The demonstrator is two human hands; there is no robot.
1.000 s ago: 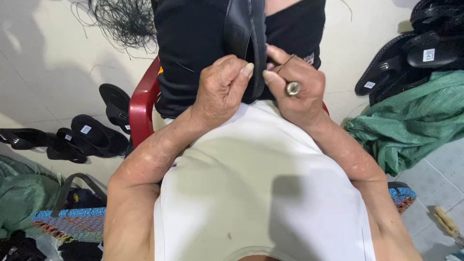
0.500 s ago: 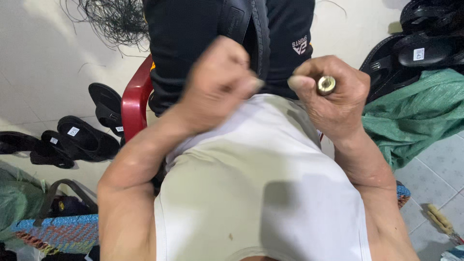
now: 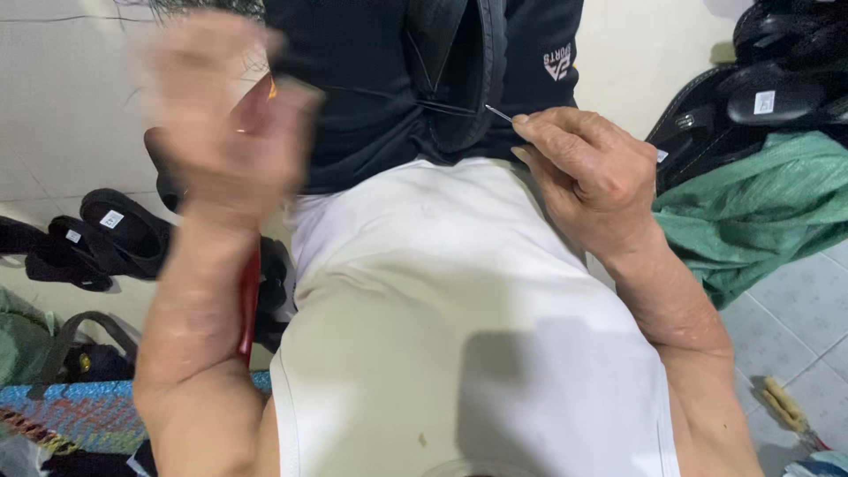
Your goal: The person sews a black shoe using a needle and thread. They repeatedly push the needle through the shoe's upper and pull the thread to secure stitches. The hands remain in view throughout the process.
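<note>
Stitching is in hand. The right hand [image 3: 592, 177] pinches a needle [image 3: 499, 112] beside the black shoe sole [image 3: 464, 71] held between the knees. The blurred left hand [image 3: 225, 132], grip unclear, draws dark thread [image 3: 371, 93] taut; next calls for re-entering the sole's edge.
</note>
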